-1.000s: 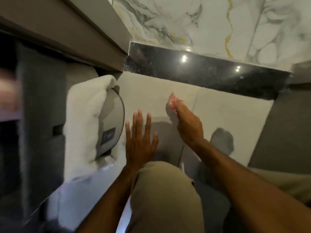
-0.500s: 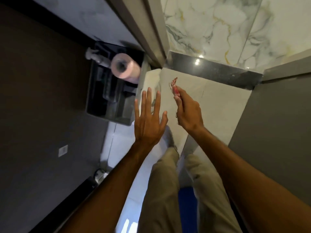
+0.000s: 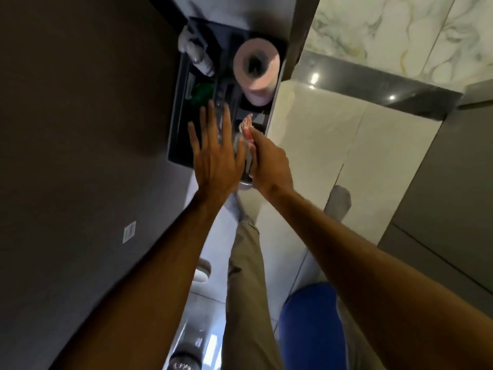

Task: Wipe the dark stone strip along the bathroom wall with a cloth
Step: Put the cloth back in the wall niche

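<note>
The dark stone strip [image 3: 373, 84] runs along the foot of the marbled wall at the upper right, glossy with light spots on it. My right hand [image 3: 269, 161] is closed on a small pink-red cloth [image 3: 246, 128] that pokes out above my fingers, well left of the strip. Beside it, my left hand [image 3: 213, 158] hovers flat with its fingers spread and nothing in it. Both hands are in front of a dark wall niche [image 3: 181, 129].
The niche holds a pink toilet paper roll [image 3: 257, 68], a grey handle-like fitting [image 3: 197, 54] and something green [image 3: 200, 94]. A pale floor slab [image 3: 333, 145] lies below the strip. Grey walls stand left and right. My trouser leg [image 3: 248, 289] and a blue object [image 3: 312, 329] are below.
The view has swung left and risen away from the strip. Both hands moved from over the pale floor to the niche, the right still holding the cloth. The white towel left the view.
</note>
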